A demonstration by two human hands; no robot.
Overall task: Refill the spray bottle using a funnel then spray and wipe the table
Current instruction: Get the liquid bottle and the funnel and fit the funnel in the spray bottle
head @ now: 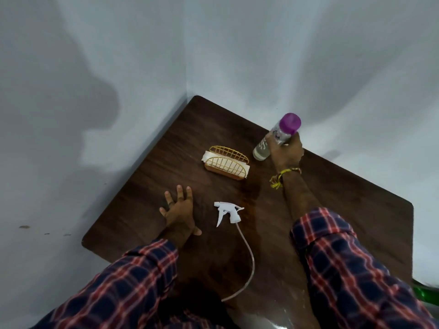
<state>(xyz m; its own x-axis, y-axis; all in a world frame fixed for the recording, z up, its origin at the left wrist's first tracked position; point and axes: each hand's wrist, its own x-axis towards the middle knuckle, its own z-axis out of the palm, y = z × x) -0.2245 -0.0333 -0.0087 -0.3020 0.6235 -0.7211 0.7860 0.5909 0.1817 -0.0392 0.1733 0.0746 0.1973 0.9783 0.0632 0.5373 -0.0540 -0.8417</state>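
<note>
A clear bottle with a purple cap (276, 136) stands tilted at the far right edge of the dark wooden table (147, 186). My right hand (286, 151) is shut on its middle. A white spray trigger head (228, 212) lies on its side mid-table, off any bottle, and its long clear dip tube (249, 255) curves back toward me. My left hand (179, 212) rests flat on the table left of the trigger head, fingers spread, holding nothing. No funnel and no spray bottle body are in view.
A gold wire napkin holder (226, 163) with white paper napkins stands behind the trigger head, left of the bottle. The table sits in a corner of pale walls (142, 55). Something green (426, 294) shows at the lower right edge. A wet sheen lies on the table near me.
</note>
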